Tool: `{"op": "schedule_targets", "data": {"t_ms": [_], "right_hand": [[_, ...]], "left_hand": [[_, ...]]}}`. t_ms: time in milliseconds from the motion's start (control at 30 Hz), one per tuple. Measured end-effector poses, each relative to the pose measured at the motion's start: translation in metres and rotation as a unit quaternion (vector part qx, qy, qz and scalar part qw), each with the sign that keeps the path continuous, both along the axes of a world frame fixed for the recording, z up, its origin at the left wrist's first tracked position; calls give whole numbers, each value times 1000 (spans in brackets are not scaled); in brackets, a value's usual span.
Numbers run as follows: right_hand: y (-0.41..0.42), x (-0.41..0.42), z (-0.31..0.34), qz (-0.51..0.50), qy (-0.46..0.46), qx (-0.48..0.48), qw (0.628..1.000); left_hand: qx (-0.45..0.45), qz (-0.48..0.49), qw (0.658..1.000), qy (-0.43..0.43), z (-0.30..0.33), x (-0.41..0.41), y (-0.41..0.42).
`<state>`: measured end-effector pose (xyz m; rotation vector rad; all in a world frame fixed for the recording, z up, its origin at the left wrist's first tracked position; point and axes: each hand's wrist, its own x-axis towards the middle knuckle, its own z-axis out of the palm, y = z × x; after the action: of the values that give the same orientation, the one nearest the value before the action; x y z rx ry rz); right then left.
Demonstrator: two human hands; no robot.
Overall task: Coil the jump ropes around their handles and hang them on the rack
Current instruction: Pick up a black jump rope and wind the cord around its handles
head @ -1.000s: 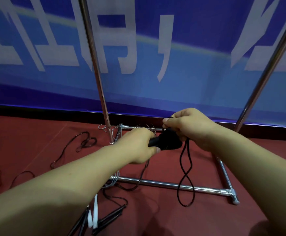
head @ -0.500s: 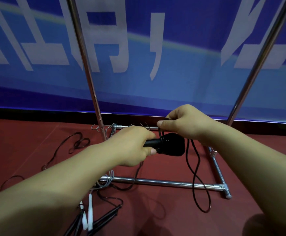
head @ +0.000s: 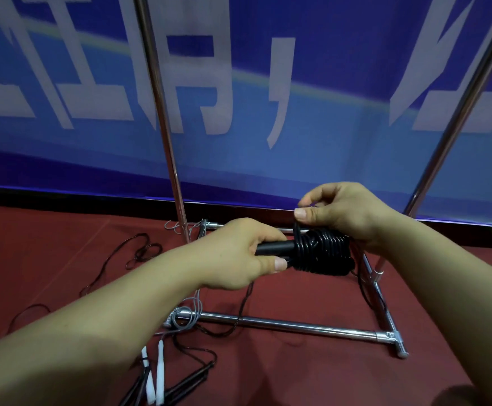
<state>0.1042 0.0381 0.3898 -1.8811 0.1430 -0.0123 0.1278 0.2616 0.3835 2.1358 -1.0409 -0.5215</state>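
A: Jump rope (head: 322,253), black, held in the air between both hands above the rack's (head: 283,325) base. Its handles lie roughly level, long axis running left to right across the view.

B: Which end is wrapped?

A: The right-hand end. Glossy black cord sits there in tight rounded turns, a thick bundle; the left end is bare, a smooth matte cylinder.

B: And the hands?

A: The left hand (head: 239,254) has its fingers and thumb curled round the bare handle end. The right hand (head: 341,213) sits over the top of the bundle, thumb and forefinger pinching a strand of the cord that drops to the coils. A slack length hangs below the bundle on the right, beside the rack's side bar.

B: The rack itself?

A: Shiny round metal tubing: two uprights, with a rectangular foot frame on the red carpet (head: 297,370).

B: Anything else down there?

A: Loose ropes. Thin dark cords (head: 142,252) loop on the left, a grey cord (head: 186,313) curls round the near-left corner joint, and white handles (head: 157,376) lie beside dark ones at the bottom edge. Behind hangs a blue banner (head: 326,112) with large pale characters.
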Motion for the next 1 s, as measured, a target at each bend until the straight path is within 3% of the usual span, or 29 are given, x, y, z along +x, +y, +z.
{"op": "schedule_targets", "data": {"t_ms": [133, 367, 533, 833, 1000], "right_hand": [[-6, 1, 2, 45, 11, 112, 993], [-10, 6, -11, 48, 17, 140, 989], [14, -1, -5, 101, 69, 39, 992], [33, 2, -2, 73, 48, 22, 996], [32, 2, -7, 78, 62, -60, 993]], "left_hand": [[-79, -37, 993, 86, 3, -2, 3], [-195, -28, 968, 157, 11, -9, 1], [-280, 112, 935, 185, 8, -10, -4], [-236, 278, 923, 122, -8, 8, -3], [-225, 343, 907, 99, -17, 20, 3]]}}
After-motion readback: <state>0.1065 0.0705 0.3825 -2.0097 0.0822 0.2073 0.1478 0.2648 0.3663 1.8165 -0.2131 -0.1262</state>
